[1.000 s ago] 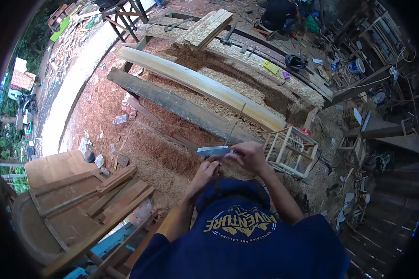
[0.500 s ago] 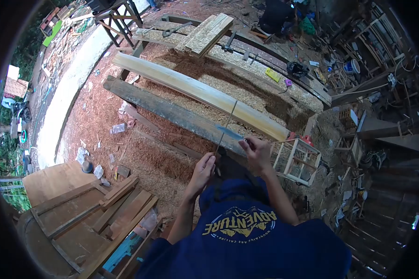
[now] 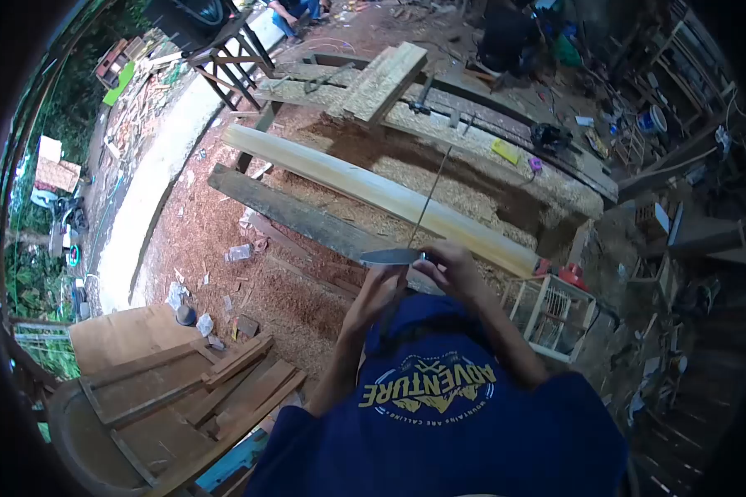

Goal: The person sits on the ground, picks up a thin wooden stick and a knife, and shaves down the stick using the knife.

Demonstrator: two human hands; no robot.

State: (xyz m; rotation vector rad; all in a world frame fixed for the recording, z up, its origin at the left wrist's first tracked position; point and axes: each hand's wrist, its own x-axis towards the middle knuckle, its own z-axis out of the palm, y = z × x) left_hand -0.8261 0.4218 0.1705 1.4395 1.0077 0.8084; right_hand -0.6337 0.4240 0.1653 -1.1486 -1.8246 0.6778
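Note:
In front of my chest, my left hand (image 3: 376,291) is closed round the lower end of a long thin stick (image 3: 430,197), which slants up and away to the right. My right hand (image 3: 456,271) grips a knife (image 3: 388,257) by its handle, mostly hidden in the fingers. The grey blade points left, crossing the stick close above my left hand; whether its edge touches the stick I cannot tell. Beyond both hands lie a pale planed beam (image 3: 373,189) and a dark weathered plank (image 3: 294,207).
A pale slatted wooden frame (image 3: 549,319) stands to the right, beside a red tool (image 3: 570,277). Boards (image 3: 381,83) rest across a shaving-covered bench. Brown panels (image 3: 133,335) and wood strips lie at lower left. Two people (image 3: 506,37) (image 3: 294,15) sit farther back.
The knife has come left and lower, its blade now crossing the stick just above my left hand. The hands are closer together. The view has shifted slightly.

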